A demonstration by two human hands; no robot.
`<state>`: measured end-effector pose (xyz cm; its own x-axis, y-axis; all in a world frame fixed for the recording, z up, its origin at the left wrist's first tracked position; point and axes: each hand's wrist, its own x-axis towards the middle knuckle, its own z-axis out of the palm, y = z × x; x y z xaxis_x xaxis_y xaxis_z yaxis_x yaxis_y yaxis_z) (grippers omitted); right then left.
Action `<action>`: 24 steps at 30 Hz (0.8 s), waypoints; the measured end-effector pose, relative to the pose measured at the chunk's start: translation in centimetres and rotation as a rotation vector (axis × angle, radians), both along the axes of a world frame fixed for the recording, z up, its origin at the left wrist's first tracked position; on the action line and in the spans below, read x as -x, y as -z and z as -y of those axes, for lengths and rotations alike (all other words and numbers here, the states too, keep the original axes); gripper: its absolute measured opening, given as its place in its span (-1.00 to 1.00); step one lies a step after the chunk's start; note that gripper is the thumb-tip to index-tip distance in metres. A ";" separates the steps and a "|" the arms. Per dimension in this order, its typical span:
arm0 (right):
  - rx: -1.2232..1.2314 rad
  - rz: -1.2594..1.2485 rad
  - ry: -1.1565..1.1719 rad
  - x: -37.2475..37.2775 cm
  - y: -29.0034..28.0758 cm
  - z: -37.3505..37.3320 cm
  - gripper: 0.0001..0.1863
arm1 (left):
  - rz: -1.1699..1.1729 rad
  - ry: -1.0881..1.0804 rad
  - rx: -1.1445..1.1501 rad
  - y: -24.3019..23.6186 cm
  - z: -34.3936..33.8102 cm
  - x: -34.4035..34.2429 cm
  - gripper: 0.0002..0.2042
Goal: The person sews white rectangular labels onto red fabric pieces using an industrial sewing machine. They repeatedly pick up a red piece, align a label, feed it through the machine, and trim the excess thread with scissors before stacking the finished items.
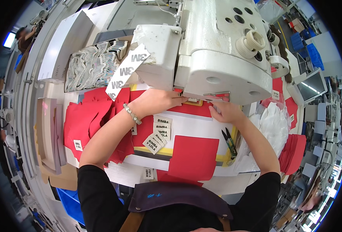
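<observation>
Under the head of a white sewing machine (225, 73) lies a red fabric piece (192, 110) with a small pale label in a yellow frame (194, 101). My left hand (159, 103), with a beaded bracelet at its wrist, reaches in from the left. Its fingers stretch along the cloth toward the label; the tips are close under the machine. On the right, my right hand (226, 112) rests at the fabric's edge, thumb apart from the fingers, which the machine head partly hides. Several loose cream labels (161, 133) lie fanned out below my left hand.
A red fabric pile (87, 120) lies left, a box of bundled labels (91, 67) behind it. Thread snips (229, 142) lie by my right forearm. Another red piece (194, 156) lies at the front. White plastic bags (273, 123) and stacked red pieces (292, 154) are right.
</observation>
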<state>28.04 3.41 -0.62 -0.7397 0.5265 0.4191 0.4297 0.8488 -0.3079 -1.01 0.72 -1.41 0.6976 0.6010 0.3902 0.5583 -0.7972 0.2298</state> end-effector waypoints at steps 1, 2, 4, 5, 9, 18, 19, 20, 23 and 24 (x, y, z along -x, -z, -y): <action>-0.008 -0.005 0.005 0.0 0.0 0.0 -0.83 | -0.017 -0.007 0.012 0.2 -0.1 0.0 -0.68; -0.014 -0.011 0.011 0.0 0.0 0.1 -0.83 | -0.035 -0.013 0.027 0.0 -0.1 0.0 -0.67; -0.013 -0.010 0.013 0.1 -0.1 0.1 -0.82 | -0.082 -0.017 0.068 0.0 -0.1 0.1 -0.66; -0.007 -0.006 0.013 0.1 -0.1 0.1 -0.79 | -0.110 -0.013 0.092 0.1 -0.1 0.3 -0.66; 0.043 0.009 -0.003 -0.2 0.3 -0.1 -0.62 | -0.103 0.019 0.008 -0.4 -0.5 0.0 -0.65; 0.110 -0.013 -0.020 -0.1 -0.2 0.0 -0.56 | -0.166 0.043 0.184 -0.9 -0.8 -0.2 -0.60; 0.116 -0.015 -0.022 0.0 -0.2 0.0 -0.56 | -0.179 0.043 0.178 -0.9 -0.8 -0.2 -0.61; 0.121 -0.018 -0.022 0.0 -0.2 0.1 -0.56 | -0.192 0.045 0.172 -0.8 -0.8 -0.2 -0.62; 0.109 -0.038 -0.027 0.1 -0.3 0.1 -0.56 | -0.192 0.050 0.192 -0.8 -0.8 -0.2 -0.63; 0.121 -0.041 -0.028 0.1 -0.3 0.1 -0.56 | -0.186 0.052 0.204 -0.9 -0.8 -0.2 -0.63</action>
